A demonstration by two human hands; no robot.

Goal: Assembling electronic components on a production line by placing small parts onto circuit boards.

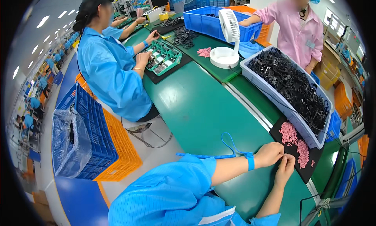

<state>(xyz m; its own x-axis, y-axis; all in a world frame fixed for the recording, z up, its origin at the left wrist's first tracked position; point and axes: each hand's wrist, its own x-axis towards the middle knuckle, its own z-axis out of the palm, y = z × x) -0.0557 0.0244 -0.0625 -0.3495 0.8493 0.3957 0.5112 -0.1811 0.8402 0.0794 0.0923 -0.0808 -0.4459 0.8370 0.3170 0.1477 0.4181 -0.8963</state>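
- Left hand and right hand left of the plastic bin, fingertips pinched; contents cannot be told;
- pink pieces beside it; probably light; pinch edges.

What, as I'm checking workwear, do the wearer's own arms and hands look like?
The left hand and right hand are ungloved. The left sleeve is blue with fine lines; the right sleeve is blue too. A blue band circles the left wrist, its blue cord partly coiled. The right wrist is bare.
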